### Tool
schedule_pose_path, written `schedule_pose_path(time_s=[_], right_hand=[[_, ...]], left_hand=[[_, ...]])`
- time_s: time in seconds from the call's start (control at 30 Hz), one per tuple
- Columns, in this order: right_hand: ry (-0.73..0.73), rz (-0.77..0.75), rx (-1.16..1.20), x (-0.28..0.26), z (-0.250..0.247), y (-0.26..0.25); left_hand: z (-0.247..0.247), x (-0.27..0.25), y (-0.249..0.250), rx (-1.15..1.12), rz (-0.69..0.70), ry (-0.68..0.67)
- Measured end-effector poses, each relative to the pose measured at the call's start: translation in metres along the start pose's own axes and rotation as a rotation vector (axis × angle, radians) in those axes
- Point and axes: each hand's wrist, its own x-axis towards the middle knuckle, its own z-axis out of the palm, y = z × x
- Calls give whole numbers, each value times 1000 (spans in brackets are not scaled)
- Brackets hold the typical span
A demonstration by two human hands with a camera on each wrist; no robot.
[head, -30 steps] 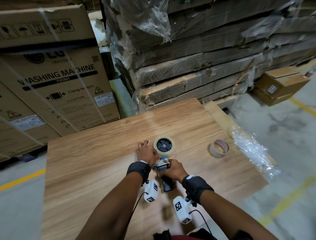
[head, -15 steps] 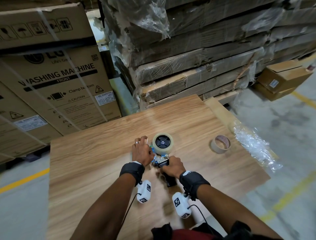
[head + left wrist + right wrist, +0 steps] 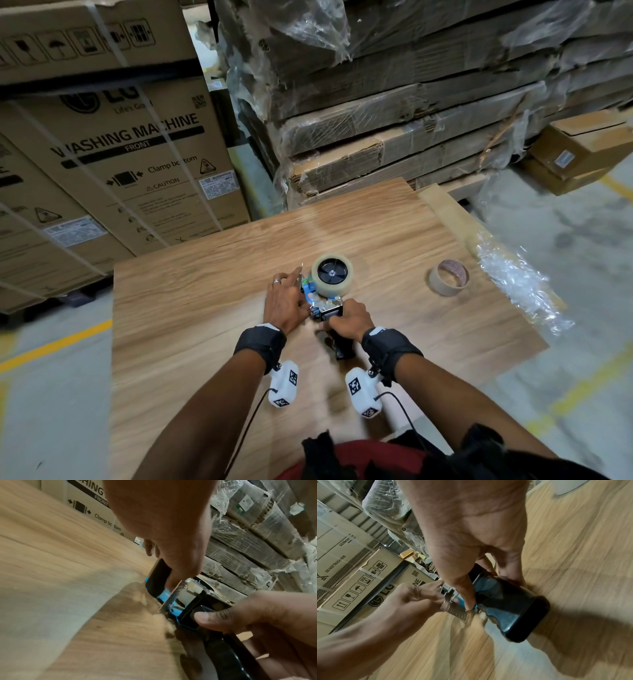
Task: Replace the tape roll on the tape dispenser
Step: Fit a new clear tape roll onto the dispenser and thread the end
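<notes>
- Two hands on one tape dispenser [image 3: 327,308], lying on its side near the middle of the wooden tabletop [image 3: 191,308].
- Only from the head view: full tape roll [image 3: 331,275] mounted on the dispenser hub at the far end, round face turned up; spent cardboard core [image 3: 448,277] well apart to the right, near crumpled plastic wrap [image 3: 520,284] at the table edge; LG washing machine cartons [image 3: 137,154] behind.
- Only from the left wrist view: left hand [image 3: 163,524] with fingertips pressing down at the blue frame beside the metal plate; right thumb [image 3: 214,616] clamped on the black body.
- Only from the right wrist view: serrated cutter blade [image 3: 457,612] by the left fingers [image 3: 419,593], which are curled and pinching the metal front part; right hand [image 3: 471,534] wrapped round the black handle [image 3: 513,618], fingers curled tight.
- Long axis running from near edge to far edge: handle toward the person, roll end pointing away toward the stacked cardboard.
</notes>
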Motion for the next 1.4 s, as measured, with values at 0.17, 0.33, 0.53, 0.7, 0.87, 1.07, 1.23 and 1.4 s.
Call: schedule_pose_path(time_s=[0.17, 0.33, 0.53, 0.7, 0.87, 1.07, 1.23, 1.4], right_hand=[[-2, 12, 15, -3, -3, -1], [-16, 8, -1, -3, -4, -1], [-13, -5, -34, -1, -5, -1], [-26, -17, -67, 0, -6, -1], [-30, -52, -115, -3, -10, -4], [18, -82, -188, -11, -17, -6], [319, -439, -460, -34, -23, -17], [131, -803, -579, -27, -17, -32]], left_hand=[[-1, -12, -16, -197, 31, 0], [-18, -10, -20, -246, 4, -75], [-27, 4, -30, -169, 65, -179], [-29, 11, -29, 41, 210, -185], [-29, 9, -28, 129, 252, -163], [-27, 8, -30, 134, 261, -168], [-32, 7, -29, 47, 218, -233], [-30, 3, -31, 5, 195, -161]])
